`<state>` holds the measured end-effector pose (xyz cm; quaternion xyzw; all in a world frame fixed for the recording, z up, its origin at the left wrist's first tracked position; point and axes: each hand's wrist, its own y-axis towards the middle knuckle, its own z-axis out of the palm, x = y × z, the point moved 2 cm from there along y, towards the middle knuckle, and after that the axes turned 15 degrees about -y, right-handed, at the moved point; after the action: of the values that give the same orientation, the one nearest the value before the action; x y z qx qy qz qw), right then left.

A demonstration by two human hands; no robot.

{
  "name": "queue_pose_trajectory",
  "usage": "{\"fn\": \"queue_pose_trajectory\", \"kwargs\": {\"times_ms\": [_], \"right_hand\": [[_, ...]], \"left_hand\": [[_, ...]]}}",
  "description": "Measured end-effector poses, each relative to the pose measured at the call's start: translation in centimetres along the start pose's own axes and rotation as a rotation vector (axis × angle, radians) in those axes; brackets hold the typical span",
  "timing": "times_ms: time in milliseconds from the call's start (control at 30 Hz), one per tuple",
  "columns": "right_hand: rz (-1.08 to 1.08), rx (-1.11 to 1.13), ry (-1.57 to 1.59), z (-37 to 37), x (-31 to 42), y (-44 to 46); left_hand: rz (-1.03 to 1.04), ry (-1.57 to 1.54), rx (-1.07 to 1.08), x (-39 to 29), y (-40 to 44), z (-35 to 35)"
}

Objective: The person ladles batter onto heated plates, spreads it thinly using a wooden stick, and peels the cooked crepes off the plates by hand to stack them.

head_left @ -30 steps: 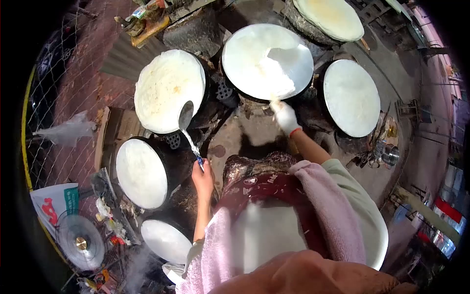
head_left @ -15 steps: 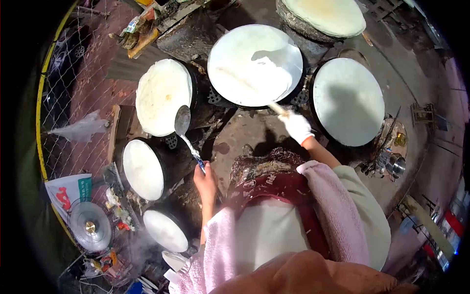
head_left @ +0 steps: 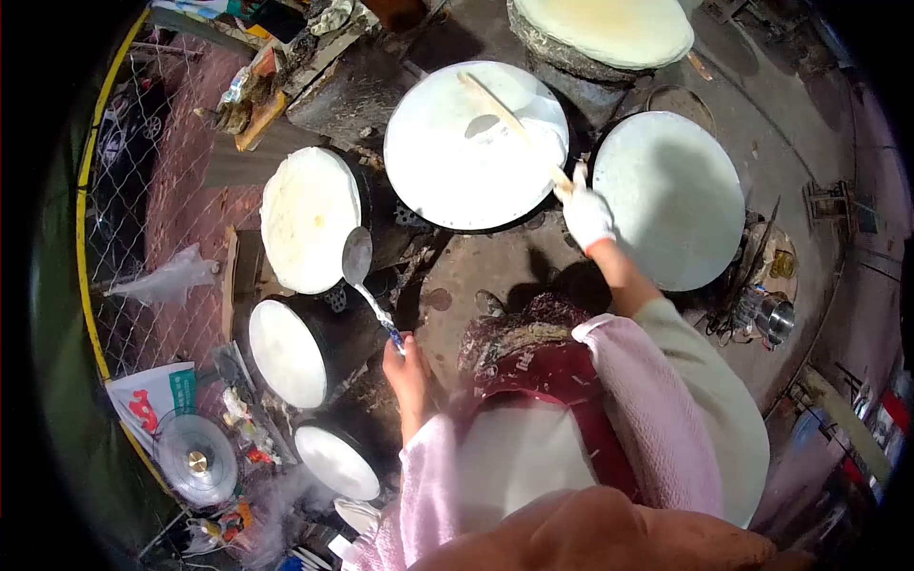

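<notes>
My bare left hand is closed around the blue-and-white handle of a metal ladle. The ladle's bowl hangs by the edge of a round griddle carrying a pale, faintly browned flatbread. My right hand, in a white glove, grips the handle of a long wooden spreader. Its blade lies slanted over white batter on the round griddle at the top middle. A small grey patch shows in that batter beside the blade.
To the right is another white-covered griddle, partly shaded. Smaller round griddles stand at left, near a fan and steam. A stacked pale round sits at the top. A metal pot stands at far right.
My right hand has moved slightly, and the spreader has swung to slant across the upper right of the batter. The grey patch has shrunk. The whole view has shifted; the ladle remains in my left hand.
</notes>
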<state>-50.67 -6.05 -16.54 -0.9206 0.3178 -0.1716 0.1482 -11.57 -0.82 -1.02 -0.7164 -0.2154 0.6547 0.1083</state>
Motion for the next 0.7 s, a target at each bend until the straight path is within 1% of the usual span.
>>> {"fn": "queue_pose_trajectory", "kwargs": {"times_ms": [33,67,100,167,200,233,267,300,367,400,467,500,567,633,667,700], "right_hand": [[-0.032,-0.113,-0.056,1.0,0.1,3.4],[-0.04,-0.131,-0.069,0.3,0.7,6.4],[-0.049,-0.147,-0.081,-0.9,1.4,8.9],[-0.069,-0.16,-0.158,-5.6,3.4,12.1],[-0.088,-0.137,-0.186,-5.9,3.9,15.3],[-0.105,-0.114,-0.215,-6.3,4.3,17.5],[-0.113,-0.193,-0.261,-7.8,5.8,16.8],[-0.138,-0.192,-0.262,-8.2,6.9,16.5],[-0.277,-0.197,-0.064,-8.0,8.3,12.1],[-0.362,-0.158,0.383,-5.7,7.7,10.3],[-0.421,-0.11,0.84,-3.1,5.5,4.9],[-0.4,-0.1,0.854,-2.8,3.9,1.7],[-0.187,-0.344,1.147,1.9,0.5,-1.3],[0.275,0.308,1.321,-0.5,-0.8,-7.0],[0.266,0.333,1.413,2.0,-0.6,-7.6],[0.211,0.417,1.376,1.6,-0.3,-8.3]], "left_hand": [[0.003,0.01,-0.004,0.2,-0.1,0.0],[-0.01,-0.036,-0.019,0.7,0.0,-0.3],[-0.018,-0.01,-0.027,0.0,-0.7,0.1],[-0.024,-0.04,-0.053,-0.3,-1.9,0.4],[-0.009,-0.061,-0.056,0.7,-1.9,-0.3],[-0.04,-0.088,-0.093,0.2,-2.6,0.1],[-0.041,-0.055,-0.108,0.5,-2.7,0.0],[-0.044,-0.026,-0.122,0.6,-2.8,0.0],[-0.068,-0.066,-0.117,-0.2,-3.2,0.6],[-0.078,-0.093,-0.109,-0.5,-3.1,1.1],[-0.049,-0.044,-0.09,-0.1,-2.1,1.2],[-0.036,-0.016,-0.085,0.1,-1.6,1.0],[0.006,-0.062,-0.023,0.1,-0.8,1.5],[0.029,-0.077,0.029,0.0,0.0,2.3],[0.002,-0.061,0.062,-0.8,0.0,3.1],[0.094,0.052,0.085,-0.6,0.8,3.4]]}}
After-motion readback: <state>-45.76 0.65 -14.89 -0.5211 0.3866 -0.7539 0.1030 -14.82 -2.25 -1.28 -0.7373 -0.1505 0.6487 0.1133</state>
